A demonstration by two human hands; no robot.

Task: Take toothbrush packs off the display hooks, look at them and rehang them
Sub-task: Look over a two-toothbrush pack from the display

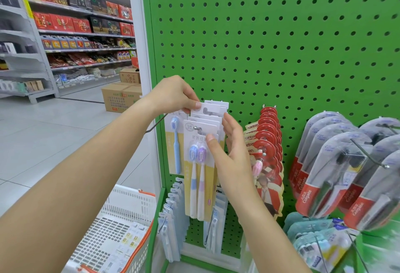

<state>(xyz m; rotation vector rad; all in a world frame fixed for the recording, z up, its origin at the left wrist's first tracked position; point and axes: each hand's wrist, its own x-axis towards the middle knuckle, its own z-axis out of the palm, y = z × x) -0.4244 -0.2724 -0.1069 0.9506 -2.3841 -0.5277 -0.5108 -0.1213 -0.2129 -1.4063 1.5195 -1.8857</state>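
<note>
Several white-and-yellow toothbrush packs (200, 184) hang in a row on one hook (195, 128) of the green pegboard (270, 40). The front pack shows a blue and a purple brush. My left hand (175, 95) pinches the top card edge of a pack near the back of that row. My right hand (229, 149) is against the right side of the row, thumb on the front pack's card, fingers behind the stack. Another pack with a single blue brush (175, 142) hangs just to the left, partly hidden.
Red-topped Canban packs (268, 142) hang on the neighbouring hook to the right, and Colgate blister packs (324, 171) farther right. Smaller packs (171, 218) hang on lower hooks. A white basket with orange handles (121, 225) stands at lower left. Shelves and cardboard boxes (121, 97) line the aisle.
</note>
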